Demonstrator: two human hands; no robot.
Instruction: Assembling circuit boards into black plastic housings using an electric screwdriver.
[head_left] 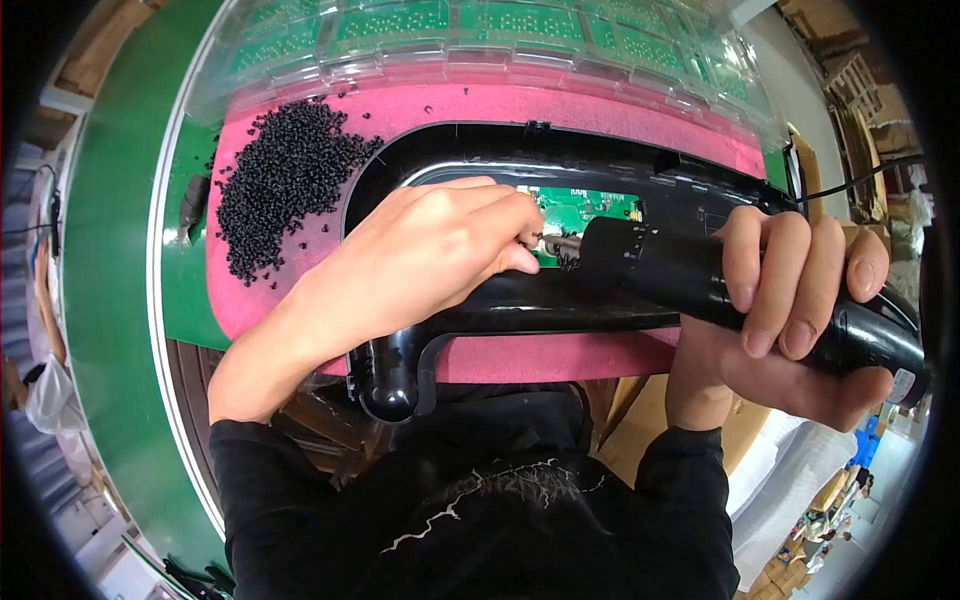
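A long black plastic housing [455, 137] lies across the pink mat, with a green circuit board [590, 204] inside it. My right hand [785, 305] is wrapped round a thick black electric screwdriver [665, 268], held nearly level over the housing's right half. Its front end points left, above the board. My left hand [435, 245] reaches over the housing's left part, fingers closed in a pinch beside the screwdriver's tip. What those fingertips hold, if anything, is hidden. Several tiny black screws [568, 263] show at the tip. A heap of small black screws [285, 185] lies left of the housing.
Clear plastic trays [490, 78] with green circuit boards stand along the far side of the pink mat [560, 358]. On the green table [115, 260], a small dark object [194, 205] lies beside the heap. A black cable [855, 184] runs at the right.
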